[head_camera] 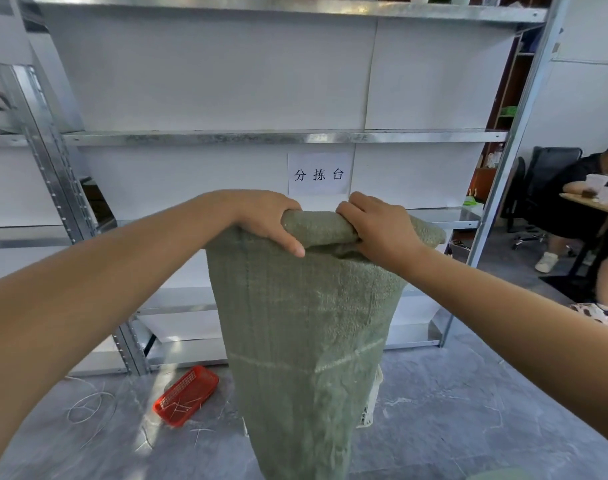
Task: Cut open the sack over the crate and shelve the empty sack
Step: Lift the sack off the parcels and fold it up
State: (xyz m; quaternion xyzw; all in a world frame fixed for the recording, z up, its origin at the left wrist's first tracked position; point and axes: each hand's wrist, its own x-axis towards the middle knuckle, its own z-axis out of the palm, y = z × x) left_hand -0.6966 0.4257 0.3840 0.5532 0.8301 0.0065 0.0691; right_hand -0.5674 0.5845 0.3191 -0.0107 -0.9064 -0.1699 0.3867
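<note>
both hands are on it: the left hand [264, 220] and right hand [378, 230] curl round the rolled top edge of the green woven sack [306, 323], which hangs upright before the metal rack [281, 137]. a white crate [373, 400] peeks out behind its lower right side. a paper sign [318, 174] on the rack's back panel reads 分拣台.

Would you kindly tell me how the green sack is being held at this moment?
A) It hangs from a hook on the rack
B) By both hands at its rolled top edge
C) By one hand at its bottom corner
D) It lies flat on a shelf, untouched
B: the left hand and the right hand both grip the rolled top edge of the green sack, which hangs down in front of the shelf.
</note>
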